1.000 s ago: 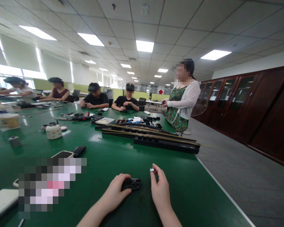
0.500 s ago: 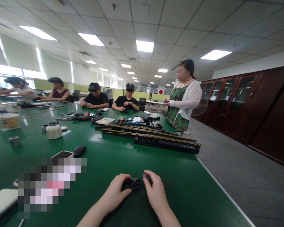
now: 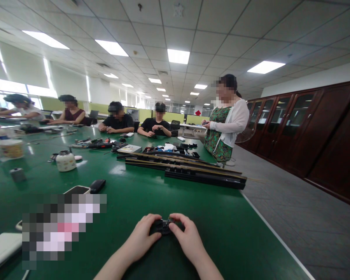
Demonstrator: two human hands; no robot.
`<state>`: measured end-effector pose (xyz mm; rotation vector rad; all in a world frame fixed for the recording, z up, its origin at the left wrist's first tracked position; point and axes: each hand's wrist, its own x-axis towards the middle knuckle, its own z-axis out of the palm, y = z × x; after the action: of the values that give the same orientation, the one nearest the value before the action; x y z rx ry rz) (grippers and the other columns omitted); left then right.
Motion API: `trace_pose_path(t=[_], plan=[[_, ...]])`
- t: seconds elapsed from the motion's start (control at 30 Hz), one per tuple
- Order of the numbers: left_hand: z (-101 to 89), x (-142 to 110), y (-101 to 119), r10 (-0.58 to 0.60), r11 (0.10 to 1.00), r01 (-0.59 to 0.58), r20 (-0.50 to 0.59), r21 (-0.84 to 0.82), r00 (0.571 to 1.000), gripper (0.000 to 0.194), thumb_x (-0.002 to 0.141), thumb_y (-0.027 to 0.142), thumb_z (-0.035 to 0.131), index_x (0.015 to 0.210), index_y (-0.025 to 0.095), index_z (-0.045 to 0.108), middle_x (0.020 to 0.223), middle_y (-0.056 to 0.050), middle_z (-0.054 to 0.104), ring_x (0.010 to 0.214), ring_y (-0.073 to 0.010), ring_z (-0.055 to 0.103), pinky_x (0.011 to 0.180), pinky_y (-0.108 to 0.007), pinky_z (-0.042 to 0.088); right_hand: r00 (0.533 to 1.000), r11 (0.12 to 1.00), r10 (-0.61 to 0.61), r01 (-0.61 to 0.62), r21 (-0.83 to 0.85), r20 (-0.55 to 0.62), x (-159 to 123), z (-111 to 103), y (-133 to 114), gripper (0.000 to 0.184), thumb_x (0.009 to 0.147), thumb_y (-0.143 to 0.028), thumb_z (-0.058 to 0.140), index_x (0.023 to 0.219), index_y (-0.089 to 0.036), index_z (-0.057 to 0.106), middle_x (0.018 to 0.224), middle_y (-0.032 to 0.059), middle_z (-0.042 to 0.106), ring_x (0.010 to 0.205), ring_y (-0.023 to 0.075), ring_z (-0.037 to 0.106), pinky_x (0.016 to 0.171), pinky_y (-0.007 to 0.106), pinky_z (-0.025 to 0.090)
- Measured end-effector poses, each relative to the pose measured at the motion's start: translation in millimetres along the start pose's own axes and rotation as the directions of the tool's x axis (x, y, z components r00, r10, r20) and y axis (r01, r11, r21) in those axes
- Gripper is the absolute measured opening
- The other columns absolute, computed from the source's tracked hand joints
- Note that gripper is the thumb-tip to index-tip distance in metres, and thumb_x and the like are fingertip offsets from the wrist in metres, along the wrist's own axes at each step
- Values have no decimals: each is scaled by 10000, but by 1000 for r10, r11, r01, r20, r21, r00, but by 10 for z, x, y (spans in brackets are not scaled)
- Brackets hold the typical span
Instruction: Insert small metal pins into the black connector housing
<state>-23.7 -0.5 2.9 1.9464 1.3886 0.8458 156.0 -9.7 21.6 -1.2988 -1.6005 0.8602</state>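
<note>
Near the front of the green table, my left hand [image 3: 144, 235] grips a small black plastic part [image 3: 160, 227] by its left end, thumb below and fingers above. My right hand [image 3: 188, 233] is closed at the part's right end, thumb and forefinger pinched together against it. The small dark piece between those right fingertips is mostly hidden now. Whether it sits in the black part or only touches it, I cannot tell.
Long black rails [image 3: 204, 179] with thin brass-coloured rods lie across the table [image 3: 128, 194]. To the left are a cream jar [image 3: 65, 161], a metal cylinder [image 3: 18, 174] and a white box [image 3: 4, 252]. Several people sit beyond; one person [image 3: 229, 116] stands at the right.
My right hand has moved left, bringing its small dark piece from beside the black part up against it. My left hand has stayed in place.
</note>
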Motion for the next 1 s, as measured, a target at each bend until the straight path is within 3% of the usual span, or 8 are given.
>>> trace_pose_path(t=[0.2, 0.47, 1.0], plan=[[14, 10, 1, 9, 999, -9, 7, 40, 1000, 378, 661, 163, 553, 1037, 205, 563, 1041, -55, 620, 994, -219, 536, 902, -346, 393, 998, 993, -49, 53, -101, 47, -15, 23, 3, 204, 723, -246, 583, 912, -227, 658, 972, 34, 649, 981, 196, 558, 909, 323, 402], [19, 10, -20, 29, 998, -28, -7, 56, 1000, 367, 666, 173, 553, 1032, 188, 566, 1042, -71, 623, 990, -226, 538, 890, -351, 397, 992, 909, -41, 87, -408, 119, -51, 95, 10, 201, 697, -201, 607, 858, -312, 656, 1044, -25, 630, 1046, 194, 511, 919, 339, 331], [21, -7, -6, 4, 999, -3, -10, 49, 1000, 463, 629, 163, 568, 1091, 186, 540, 1082, -78, 620, 1023, -233, 537, 921, -368, 394, 991, 920, -28, 76, -384, 128, -49, 79, 18, 229, 675, -210, 598, 876, -302, 656, 1050, -22, 634, 1048, 190, 522, 929, 332, 330]])
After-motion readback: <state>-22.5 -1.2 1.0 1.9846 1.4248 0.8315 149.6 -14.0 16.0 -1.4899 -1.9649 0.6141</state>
